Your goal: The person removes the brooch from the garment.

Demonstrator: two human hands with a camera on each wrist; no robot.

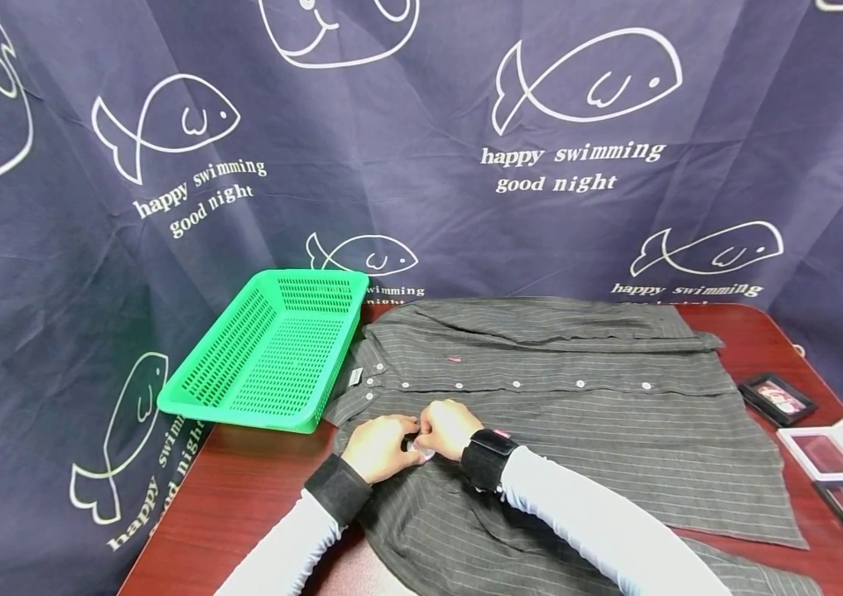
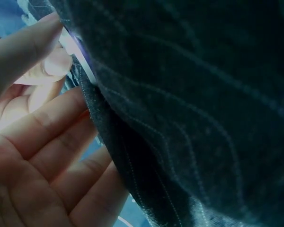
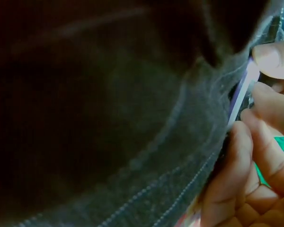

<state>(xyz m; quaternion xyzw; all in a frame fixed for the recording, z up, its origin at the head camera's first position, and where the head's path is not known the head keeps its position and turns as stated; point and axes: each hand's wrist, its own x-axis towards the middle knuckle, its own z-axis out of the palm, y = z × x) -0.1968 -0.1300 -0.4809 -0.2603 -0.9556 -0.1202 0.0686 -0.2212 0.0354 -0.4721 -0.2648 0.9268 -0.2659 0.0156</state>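
The left hand and right hand meet fingertip to fingertip, each grip drawn in to a close pinch on a thin white-and-purple piece, its edge against the cloth of a grey pinstriped shirt, just on the person's side of its collar.

If either grip slackens, the smooth-looking piece could well slip into the folds; uneven pulling between the hands would probably tug the shirt askew. The near sleeve reaches the edge of the counter, so its weight might drag the cloth that way. A leftward knock could shift the green basket, which appears to overhang the counter's left edge.

In the left wrist view the piece shows edge-on, slanting from upper left to lower right; which way its face points I cannot tell. The shirt lies front up, collar to the person's left, hem to the right, its long axis running across the counter along the button placket.
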